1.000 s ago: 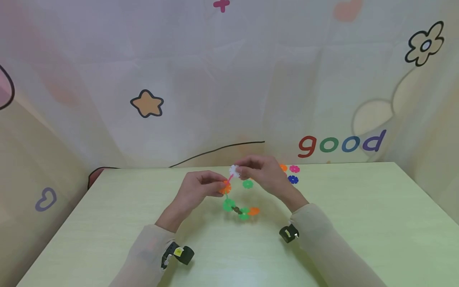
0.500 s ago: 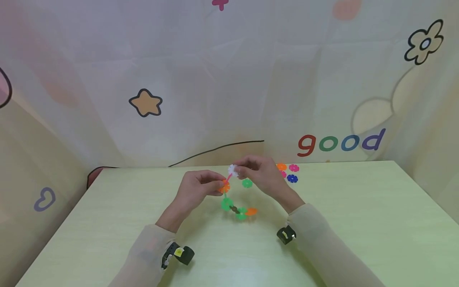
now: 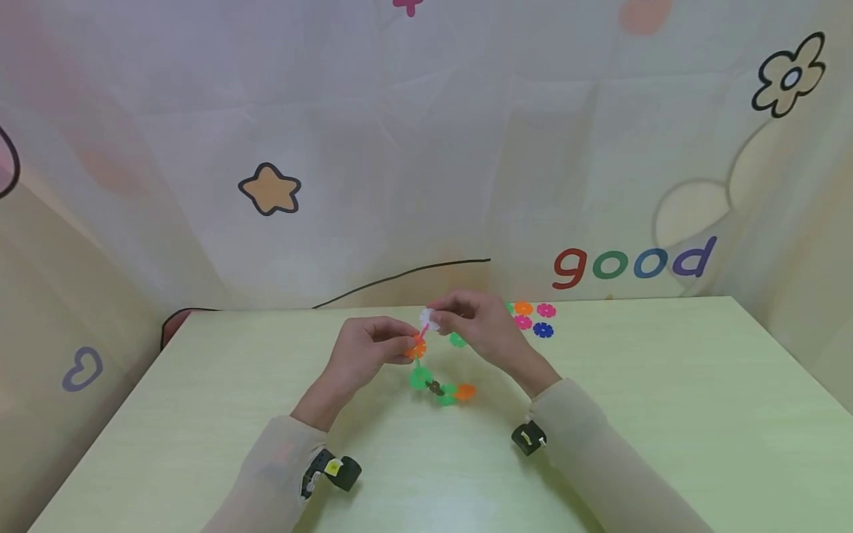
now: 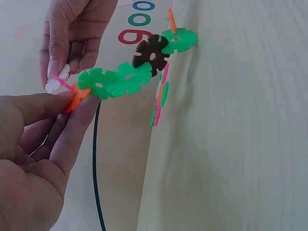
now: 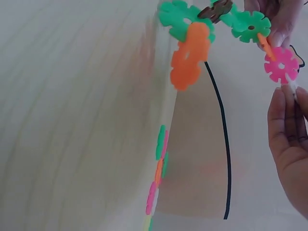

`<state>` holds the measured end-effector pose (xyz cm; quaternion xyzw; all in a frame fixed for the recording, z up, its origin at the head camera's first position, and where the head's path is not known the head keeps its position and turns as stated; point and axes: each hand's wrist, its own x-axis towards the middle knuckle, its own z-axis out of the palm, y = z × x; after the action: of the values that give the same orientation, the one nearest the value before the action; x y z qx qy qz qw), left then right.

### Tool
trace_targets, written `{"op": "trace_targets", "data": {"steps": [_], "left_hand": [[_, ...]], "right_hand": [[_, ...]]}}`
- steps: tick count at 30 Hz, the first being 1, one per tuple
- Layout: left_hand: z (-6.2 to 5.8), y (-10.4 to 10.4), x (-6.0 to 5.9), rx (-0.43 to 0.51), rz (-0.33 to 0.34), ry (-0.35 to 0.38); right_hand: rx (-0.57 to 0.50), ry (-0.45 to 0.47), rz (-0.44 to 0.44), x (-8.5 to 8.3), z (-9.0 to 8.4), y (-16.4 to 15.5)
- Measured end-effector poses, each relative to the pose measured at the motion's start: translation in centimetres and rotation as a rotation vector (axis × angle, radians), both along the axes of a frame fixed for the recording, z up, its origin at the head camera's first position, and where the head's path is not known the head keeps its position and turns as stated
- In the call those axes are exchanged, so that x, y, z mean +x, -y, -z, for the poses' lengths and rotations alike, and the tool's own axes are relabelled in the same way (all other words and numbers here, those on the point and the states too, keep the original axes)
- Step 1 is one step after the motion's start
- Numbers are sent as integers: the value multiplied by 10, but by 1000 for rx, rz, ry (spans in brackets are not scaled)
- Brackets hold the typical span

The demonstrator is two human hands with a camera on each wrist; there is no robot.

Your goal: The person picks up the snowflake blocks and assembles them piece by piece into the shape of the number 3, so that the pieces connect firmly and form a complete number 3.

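Head view: the left hand [image 3: 369, 352] pinched the orange disc [image 3: 417, 348] of the snowflake chain [image 3: 440, 389] above the bench [image 3: 666, 400]; the right hand [image 3: 483, 322] pinched its white disc [image 3: 428, 319]; loose discs [image 3: 533, 320] at two o'clock.
Writing: "good" [image 3: 633, 265] on the backdrop.
Left wrist view: fingers [image 4: 72, 125] clamped the orange disc [image 4: 77, 98].
Right wrist view: fingers [image 5: 288, 120] curled below the pink disc [image 5: 281, 65].

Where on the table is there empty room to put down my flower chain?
The table is bare right of the right hand, and left of the left hand. It is crowded between the hands, where the flower chain hangs, and at the far edge by the loose flower pieces.
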<state>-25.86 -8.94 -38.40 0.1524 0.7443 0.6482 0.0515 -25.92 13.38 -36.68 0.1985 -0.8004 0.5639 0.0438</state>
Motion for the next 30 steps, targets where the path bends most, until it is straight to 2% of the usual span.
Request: {"op": "trace_targets", "data": {"steps": [7,15,20,25,30], "left_hand": [[0,0,-1,5,14,9],[1,0,-1,30,33,33],[1,0,-2,21,46,41],[1,1,-2,6,57,39],[0,3,-1,6,43,16]], "right_hand": [[-21,22,-14,-2,0,-3],[8,24,-50,-4,2,-6],[13,46,-40,-5,-1,-7],[-7,63,-50,-5,-3,-8],[19,40,-75,-3,-6,-6]]}}
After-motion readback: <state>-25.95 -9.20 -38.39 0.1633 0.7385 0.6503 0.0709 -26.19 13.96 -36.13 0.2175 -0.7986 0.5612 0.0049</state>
